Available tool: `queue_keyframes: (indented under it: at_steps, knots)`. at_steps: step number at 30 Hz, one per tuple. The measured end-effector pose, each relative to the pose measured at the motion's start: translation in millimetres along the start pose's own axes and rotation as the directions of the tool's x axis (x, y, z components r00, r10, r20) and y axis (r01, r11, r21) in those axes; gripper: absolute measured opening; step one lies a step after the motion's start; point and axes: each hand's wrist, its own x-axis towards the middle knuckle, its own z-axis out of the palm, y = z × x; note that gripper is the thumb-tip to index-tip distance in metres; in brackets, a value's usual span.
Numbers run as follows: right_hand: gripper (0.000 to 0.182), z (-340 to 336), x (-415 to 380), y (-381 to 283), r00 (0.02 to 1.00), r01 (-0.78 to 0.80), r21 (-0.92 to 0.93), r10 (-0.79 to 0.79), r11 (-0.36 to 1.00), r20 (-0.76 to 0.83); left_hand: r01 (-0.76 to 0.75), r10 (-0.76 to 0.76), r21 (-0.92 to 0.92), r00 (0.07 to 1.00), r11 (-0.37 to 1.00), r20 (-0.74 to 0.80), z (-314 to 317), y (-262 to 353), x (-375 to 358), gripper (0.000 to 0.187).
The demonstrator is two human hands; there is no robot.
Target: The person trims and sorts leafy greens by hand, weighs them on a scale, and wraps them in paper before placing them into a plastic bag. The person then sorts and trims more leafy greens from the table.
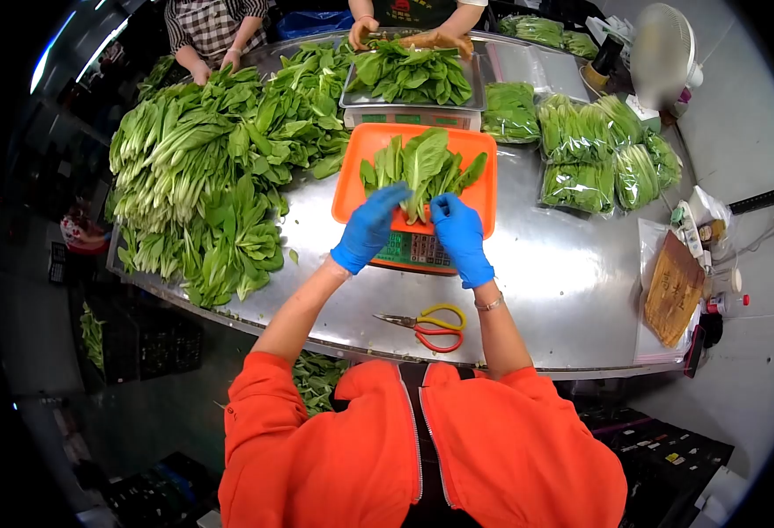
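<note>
An orange tray (349,195) sits on a scale with a green display (395,246), and a small bunch of leafy greens (424,163) lies in it, stem ends toward me. At the tray's near left edge, my left hand (370,229), in a blue glove, has its fingers stretched out and slightly blurred beside the stems. My right hand (461,236), also gloved in blue, is at the near right, its fingers curled together by the stem ends. Whatever those fingertips may pinch is hidden. Scissors (431,326) with one yellow and one red handle lie on the table below.
A big heap of leafy greens (184,150) covers the table's left. Across the table, two people's hands work near another scale of greens (413,75). Bagged greens (581,145), a fan (662,57) and a brown board (674,289) stand along the right.
</note>
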Motion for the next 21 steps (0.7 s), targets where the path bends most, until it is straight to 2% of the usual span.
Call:
queue_keyframes:
  at_steps: [1,2,3,5,7,8,10,12,14,16,18,19,21]
  knots:
    - [0.021,-2.7,0.7,-1.6,0.999,-0.034,0.018,0.034,0.999,0.004,0.150,-0.151,-0.014,0.977,0.989,-0.150,-2.2,-0.3,-0.7,0.036]
    - [0.025,-5.0,0.8,-4.3,0.998,-0.069,0.034,0.069,0.997,0.009,0.294,-0.296,-0.052,0.909,0.954,-0.293,-3.8,0.0,-1.0,0.034]
    - [0.025,-7.4,-0.6,-14.2,0.998,-0.065,0.029,0.065,0.997,0.012,0.407,-0.405,-0.061,0.861,0.911,-0.307,-4.2,1.2,0.6,0.025]
    - [0.034,-6.0,-2.8,-40.4,0.999,0.017,-0.128,-0.020,0.992,-0.026,0.455,-0.442,-0.034,0.839,0.890,-0.318,7.8,-10.3,-1.3,0.024]
    - [0.037,9.4,0.2,-43.1,0.998,0.037,-0.189,-0.044,0.981,-0.033,0.554,-0.534,-0.030,0.785,0.832,-0.315,17.9,-17.4,1.7,0.024]
    - [0.040,16.9,1.9,-39.6,0.997,0.043,-0.247,-0.055,0.968,-0.044,0.552,-0.530,-0.028,0.784,0.833,-0.322,22.6,-19.4,0.9,0.024]
    - [0.041,27.7,7.9,-24.1,0.990,0.083,-0.310,-0.114,0.947,-0.084,0.641,-0.588,0.235,0.765,0.731,-0.263,25.3,-12.8,6.5,0.022]
    - [0.039,26.9,8.9,-21.8,0.999,-0.024,-0.216,0.013,0.976,-0.053,0.661,-0.605,0.258,0.750,0.705,-0.267,25.7,-11.5,10.3,0.021]
    - [0.038,20.9,3.3,-27.4,0.999,-0.024,-0.180,0.018,0.983,-0.036,0.675,-0.626,0.279,0.738,0.684,-0.251,27.5,-11.4,10.5,0.020]
    - [0.038,20.1,1.2,-28.2,0.999,-0.030,-0.142,0.027,0.989,-0.022,0.708,-0.661,0.244,0.706,0.663,-0.255,29.7,-13.1,11.1,0.019]
    - [0.035,26.7,4.3,-20.8,0.994,0.034,-0.243,-0.057,0.969,-0.088,0.741,-0.695,0.210,0.671,0.638,-0.257,30.1,-17.3,13.3,0.018]
    - [0.035,27.2,5.2,-18.3,0.996,0.026,-0.244,-0.047,0.970,-0.077,0.743,-0.697,0.164,0.667,0.649,-0.263,29.7,-20.4,13.1,0.018]
    - [0.035,24.1,4.9,-19.0,0.993,0.071,-0.068,-0.077,0.995,-0.093,0.747,-0.726,0.015,0.651,0.665,-0.223,23.6,-24.6,13.4,0.014]
